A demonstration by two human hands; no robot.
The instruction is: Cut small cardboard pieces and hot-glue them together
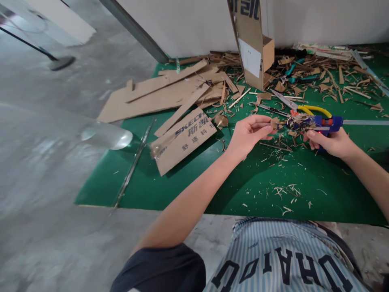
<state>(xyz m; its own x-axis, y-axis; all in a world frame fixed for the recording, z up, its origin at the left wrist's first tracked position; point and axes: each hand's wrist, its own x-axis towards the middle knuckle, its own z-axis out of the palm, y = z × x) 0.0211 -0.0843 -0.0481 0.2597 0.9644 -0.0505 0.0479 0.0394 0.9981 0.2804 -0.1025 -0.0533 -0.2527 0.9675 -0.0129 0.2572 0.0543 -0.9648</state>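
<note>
Two hands [251,132] [332,142], littered green table [328,202], grey floor [45,162]

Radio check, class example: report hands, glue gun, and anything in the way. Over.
Right hand gripping blue glue gun. Left hand pinching small brown piece near nozzle. Scissors and cardboard scraps crowding just beyond.
</note>
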